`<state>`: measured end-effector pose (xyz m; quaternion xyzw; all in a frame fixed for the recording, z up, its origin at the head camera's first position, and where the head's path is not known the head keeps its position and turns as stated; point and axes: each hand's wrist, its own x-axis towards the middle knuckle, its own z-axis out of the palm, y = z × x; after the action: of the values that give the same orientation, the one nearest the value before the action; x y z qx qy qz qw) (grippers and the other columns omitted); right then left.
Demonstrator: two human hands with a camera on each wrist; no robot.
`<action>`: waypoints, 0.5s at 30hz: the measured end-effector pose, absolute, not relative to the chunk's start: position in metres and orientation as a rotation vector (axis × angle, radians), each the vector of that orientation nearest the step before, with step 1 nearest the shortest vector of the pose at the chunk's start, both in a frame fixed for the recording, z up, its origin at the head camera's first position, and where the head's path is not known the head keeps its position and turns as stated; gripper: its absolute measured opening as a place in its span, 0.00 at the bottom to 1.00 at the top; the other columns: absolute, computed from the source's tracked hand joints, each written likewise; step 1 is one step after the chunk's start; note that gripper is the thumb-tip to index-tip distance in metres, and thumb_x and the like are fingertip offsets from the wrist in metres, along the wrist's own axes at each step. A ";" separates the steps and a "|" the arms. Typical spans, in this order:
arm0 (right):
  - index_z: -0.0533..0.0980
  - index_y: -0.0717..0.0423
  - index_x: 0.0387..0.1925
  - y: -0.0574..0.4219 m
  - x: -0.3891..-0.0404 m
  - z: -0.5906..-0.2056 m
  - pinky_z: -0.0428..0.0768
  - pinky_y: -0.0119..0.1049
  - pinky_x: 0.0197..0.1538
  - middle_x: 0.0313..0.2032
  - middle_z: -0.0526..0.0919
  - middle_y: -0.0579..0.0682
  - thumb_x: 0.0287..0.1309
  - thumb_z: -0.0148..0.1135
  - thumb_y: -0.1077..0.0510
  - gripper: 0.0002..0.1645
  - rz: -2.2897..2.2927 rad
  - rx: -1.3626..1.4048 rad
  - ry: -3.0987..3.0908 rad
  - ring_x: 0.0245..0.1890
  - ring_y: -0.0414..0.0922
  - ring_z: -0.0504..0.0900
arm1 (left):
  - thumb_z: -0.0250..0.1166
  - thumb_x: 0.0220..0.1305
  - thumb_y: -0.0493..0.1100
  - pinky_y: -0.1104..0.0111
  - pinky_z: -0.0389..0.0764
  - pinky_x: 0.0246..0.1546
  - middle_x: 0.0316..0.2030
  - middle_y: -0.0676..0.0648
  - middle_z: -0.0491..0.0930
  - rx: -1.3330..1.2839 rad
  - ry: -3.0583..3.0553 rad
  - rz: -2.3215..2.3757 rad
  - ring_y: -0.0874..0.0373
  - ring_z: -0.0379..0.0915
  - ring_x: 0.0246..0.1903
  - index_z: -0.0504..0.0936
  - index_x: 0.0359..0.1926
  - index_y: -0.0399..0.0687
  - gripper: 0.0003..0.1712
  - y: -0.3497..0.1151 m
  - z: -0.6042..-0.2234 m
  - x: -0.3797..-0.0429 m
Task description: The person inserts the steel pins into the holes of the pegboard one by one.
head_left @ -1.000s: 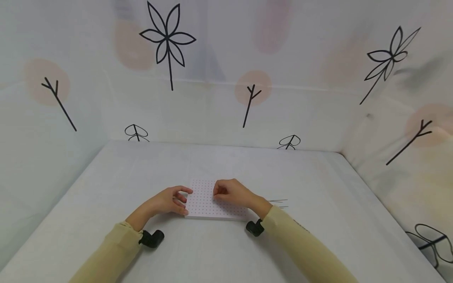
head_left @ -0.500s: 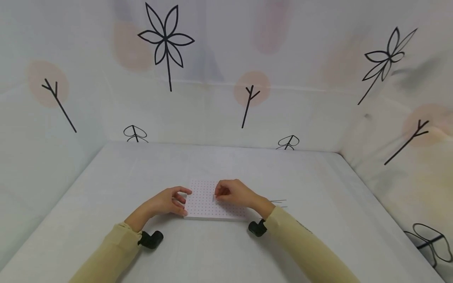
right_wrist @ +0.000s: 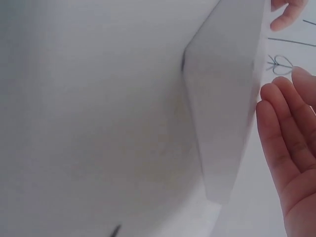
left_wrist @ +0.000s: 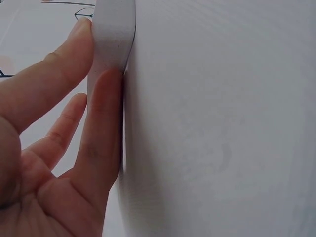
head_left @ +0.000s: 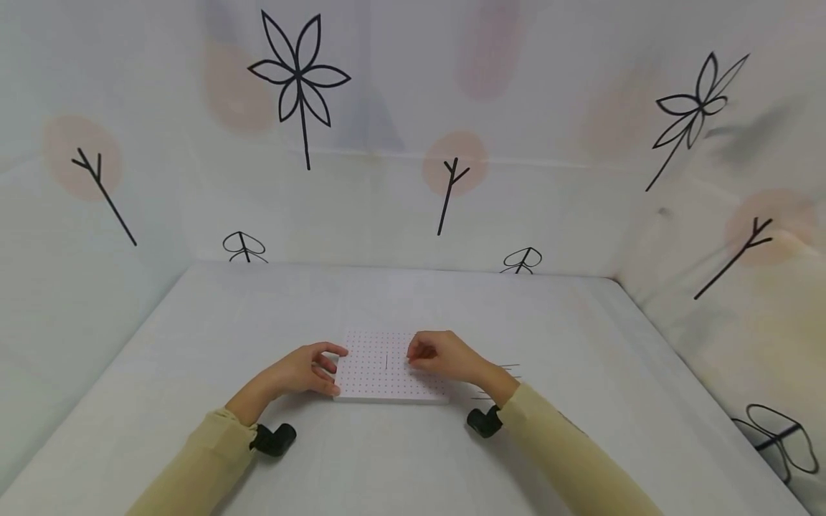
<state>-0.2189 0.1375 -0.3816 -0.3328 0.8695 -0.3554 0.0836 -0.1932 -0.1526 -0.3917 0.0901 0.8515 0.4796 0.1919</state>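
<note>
A white pegboard [head_left: 368, 383] with a grid of small holes lies flat on the white table. A thin dark rod [head_left: 386, 362] stands upright out of its middle. My left hand [head_left: 310, 369] rests on the board's left edge, its thumb and fingers spread along it. In the left wrist view, a straight finger [left_wrist: 101, 118] lies against the board's side wall. My right hand [head_left: 445, 355] hovers over the board's right half, to the right of the standing rod, its fingertips close together with nothing visible between them. In the right wrist view its fingers [right_wrist: 284, 128] look fairly straight.
Several thin dark rods [head_left: 510, 365] lie on the table right of the board, partly hidden behind the right wrist. Black wrist cameras [head_left: 274, 439] hang under both forearms. A printed cloth wall [head_left: 387, 208] closes off the back and sides.
My right hand has let go of the thin rod and moved right, leaving the rod upright in the board. My left hand stays at the board's left edge.
</note>
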 end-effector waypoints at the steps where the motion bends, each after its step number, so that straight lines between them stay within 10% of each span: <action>1: 0.75 0.54 0.32 0.140 -0.218 -0.382 0.75 0.31 0.41 0.31 0.80 0.41 0.54 0.65 0.65 0.07 -1.072 -0.987 2.595 0.34 0.37 0.78 | 0.75 0.42 0.33 0.64 0.76 0.35 0.37 0.44 0.73 0.257 2.390 1.348 0.55 0.75 0.33 0.72 0.56 0.41 0.37 -0.152 -0.392 -0.193; 15: 0.76 0.53 0.34 0.178 -0.212 -0.382 0.76 0.33 0.42 0.32 0.80 0.41 0.54 0.65 0.64 0.06 -1.111 -0.957 2.600 0.34 0.38 0.78 | 0.76 0.42 0.34 0.64 0.75 0.36 0.38 0.44 0.74 0.235 2.406 1.319 0.55 0.74 0.34 0.72 0.57 0.43 0.38 -0.151 -0.392 -0.192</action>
<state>-0.2118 0.1778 -0.3823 -0.3197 0.8684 -0.3710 0.0780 -0.1916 -0.1512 -0.3921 0.0838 0.8572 0.4702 0.1927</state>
